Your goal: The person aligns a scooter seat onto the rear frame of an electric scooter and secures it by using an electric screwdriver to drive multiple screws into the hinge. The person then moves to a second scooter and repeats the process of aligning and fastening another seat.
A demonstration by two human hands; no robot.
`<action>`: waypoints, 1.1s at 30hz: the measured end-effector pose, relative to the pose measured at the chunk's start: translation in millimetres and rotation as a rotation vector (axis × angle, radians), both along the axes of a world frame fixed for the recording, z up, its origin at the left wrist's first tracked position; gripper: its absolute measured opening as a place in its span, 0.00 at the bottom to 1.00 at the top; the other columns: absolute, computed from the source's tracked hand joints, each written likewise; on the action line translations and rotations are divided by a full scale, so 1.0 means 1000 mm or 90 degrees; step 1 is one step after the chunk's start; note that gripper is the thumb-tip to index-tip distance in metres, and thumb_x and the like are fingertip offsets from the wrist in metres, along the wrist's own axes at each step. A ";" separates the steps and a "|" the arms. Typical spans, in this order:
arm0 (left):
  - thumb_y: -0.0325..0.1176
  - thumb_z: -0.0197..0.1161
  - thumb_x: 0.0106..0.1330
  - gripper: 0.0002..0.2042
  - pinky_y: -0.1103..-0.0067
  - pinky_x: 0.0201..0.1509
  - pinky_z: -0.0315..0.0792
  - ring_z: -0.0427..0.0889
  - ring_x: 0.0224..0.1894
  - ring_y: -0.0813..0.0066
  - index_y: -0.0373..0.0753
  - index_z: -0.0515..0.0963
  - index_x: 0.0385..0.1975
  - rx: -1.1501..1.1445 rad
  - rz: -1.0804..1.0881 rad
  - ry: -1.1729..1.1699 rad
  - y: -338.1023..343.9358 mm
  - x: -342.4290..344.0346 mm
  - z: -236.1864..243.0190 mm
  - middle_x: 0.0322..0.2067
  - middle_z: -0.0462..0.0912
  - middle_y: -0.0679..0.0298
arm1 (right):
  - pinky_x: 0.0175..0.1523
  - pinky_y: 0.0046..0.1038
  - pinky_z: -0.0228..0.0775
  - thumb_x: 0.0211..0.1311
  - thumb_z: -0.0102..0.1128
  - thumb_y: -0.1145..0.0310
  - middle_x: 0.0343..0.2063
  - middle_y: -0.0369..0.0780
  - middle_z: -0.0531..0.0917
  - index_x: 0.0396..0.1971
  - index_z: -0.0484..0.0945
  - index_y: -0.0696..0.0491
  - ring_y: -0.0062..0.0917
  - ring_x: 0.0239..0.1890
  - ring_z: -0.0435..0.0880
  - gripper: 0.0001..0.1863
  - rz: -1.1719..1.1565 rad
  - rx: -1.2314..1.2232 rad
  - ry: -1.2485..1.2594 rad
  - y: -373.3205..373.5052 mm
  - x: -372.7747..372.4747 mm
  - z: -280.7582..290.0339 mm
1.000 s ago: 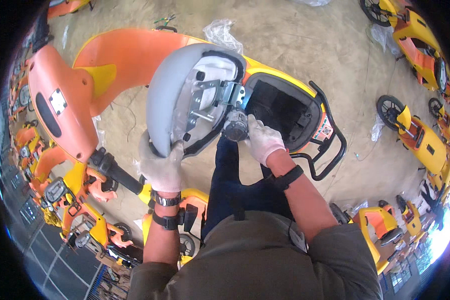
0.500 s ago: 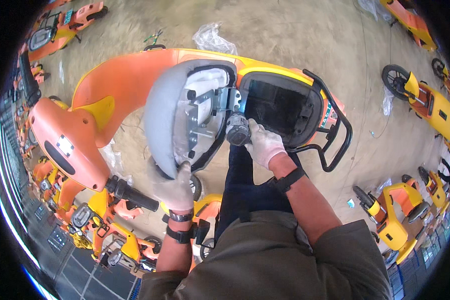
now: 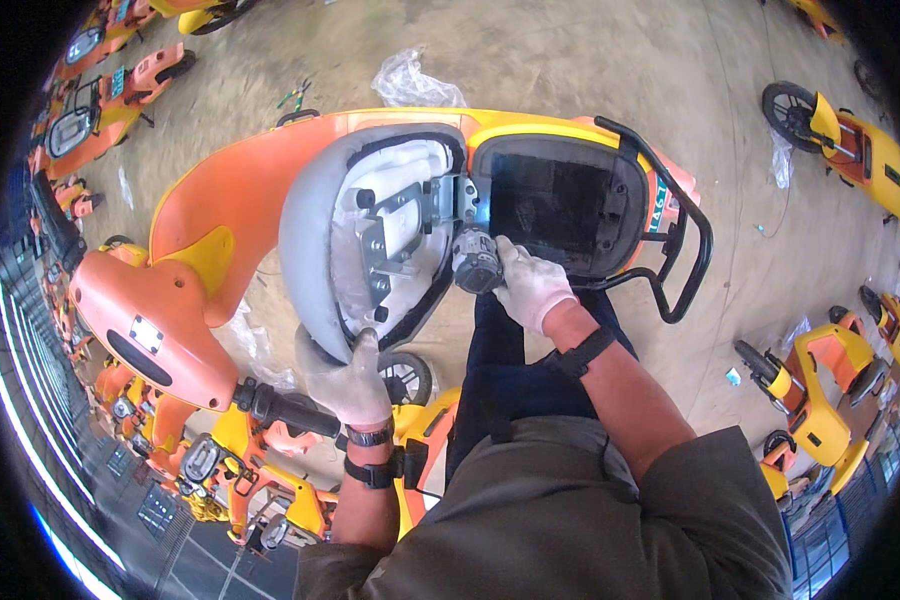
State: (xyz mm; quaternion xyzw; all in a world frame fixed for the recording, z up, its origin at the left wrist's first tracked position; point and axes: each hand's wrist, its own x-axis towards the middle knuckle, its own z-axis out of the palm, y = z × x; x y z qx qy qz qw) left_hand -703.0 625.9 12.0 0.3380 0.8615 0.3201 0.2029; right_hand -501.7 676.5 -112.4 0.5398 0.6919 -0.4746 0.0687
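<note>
An orange and yellow scooter [image 3: 225, 180] stands across in front of me with its grey seat [image 3: 303, 230] tipped up, underside facing right. My gloved left hand [image 3: 345, 378] grips the seat's near lower edge, thumb on the underside. In my gloved right hand [image 3: 532, 285] is a dark grey power driver [image 3: 477, 262], its round rear end towards me. Its front end is at the metal hinge [image 3: 462, 200] between seat and storage compartment [image 3: 548, 212]; the bit's tip is hidden. Metal brackets [image 3: 375, 245] are fixed to the seat's pale underside.
A black tube rack [image 3: 705, 255] curves round the scooter's rear at right. The handlebar grip [image 3: 290, 408] reaches towards my left forearm. Clear plastic wrap [image 3: 415, 82] and green-handled pliers [image 3: 293, 96] lie on the floor beyond. More scooters [image 3: 820, 380] stand around.
The view has shifted slightly, so the scooter's front sits further right and lower in it. Both hands keep their holds on the seat edge and the power driver.
</note>
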 end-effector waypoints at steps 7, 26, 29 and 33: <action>0.20 0.66 0.44 0.25 0.77 0.47 0.70 0.77 0.38 0.71 0.27 0.70 0.47 0.007 -0.010 -0.010 0.000 0.002 -0.002 0.37 0.78 0.58 | 0.46 0.39 0.74 0.56 0.54 0.73 0.46 0.51 0.78 0.57 0.62 0.59 0.42 0.45 0.82 0.27 0.019 -0.015 0.002 0.005 -0.001 -0.001; 0.20 0.64 0.45 0.21 0.76 0.47 0.70 0.76 0.37 0.71 0.28 0.73 0.42 0.012 -0.011 0.016 0.000 0.013 0.002 0.35 0.78 0.60 | 0.48 0.38 0.75 0.55 0.53 0.75 0.46 0.51 0.78 0.55 0.63 0.62 0.43 0.46 0.82 0.25 0.023 -0.034 -0.042 0.000 -0.003 -0.001; 0.20 0.64 0.45 0.23 0.76 0.48 0.70 0.77 0.38 0.71 0.28 0.71 0.46 0.035 0.000 -0.027 -0.001 0.009 -0.004 0.37 0.78 0.59 | 0.50 0.38 0.73 0.56 0.55 0.71 0.46 0.52 0.78 0.56 0.62 0.62 0.43 0.48 0.80 0.27 0.007 -0.004 0.009 -0.010 0.023 -0.010; 0.19 0.64 0.45 0.25 0.78 0.49 0.70 0.76 0.39 0.71 0.27 0.70 0.48 0.052 -0.001 -0.031 -0.003 0.000 -0.008 0.38 0.77 0.58 | 0.54 0.39 0.71 0.55 0.61 0.64 0.46 0.51 0.78 0.57 0.62 0.60 0.43 0.50 0.78 0.32 -0.026 -0.045 0.036 -0.027 0.045 -0.004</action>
